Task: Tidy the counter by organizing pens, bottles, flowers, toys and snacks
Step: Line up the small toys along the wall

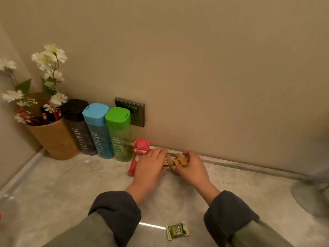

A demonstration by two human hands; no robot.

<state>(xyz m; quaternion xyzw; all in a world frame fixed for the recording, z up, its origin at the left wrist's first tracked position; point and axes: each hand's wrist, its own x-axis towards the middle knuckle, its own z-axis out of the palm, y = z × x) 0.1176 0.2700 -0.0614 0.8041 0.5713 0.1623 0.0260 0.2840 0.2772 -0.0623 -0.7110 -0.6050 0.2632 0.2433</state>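
Observation:
Both hands meet at a tan wooden jointed toy [175,161] lying on the counter by the wall. My left hand [151,166] grips its left part and my right hand [191,165] grips its right part. A red bear toy [139,154] leans just left of my left hand. Three "MY BOTTLE" bottles stand in a row against the wall: black [78,125], blue [98,129], green [120,132]. A brown paper holder [53,138] in the corner holds pens [44,117] and white flowers [49,59]. A green snack packet [177,230] lies near the front.
A grey wall socket [135,111] sits behind the green bottle. A blurred grey round object [311,195] stands at the right edge. The marbled counter [71,189] meets the wall along a pale strip at the back and left.

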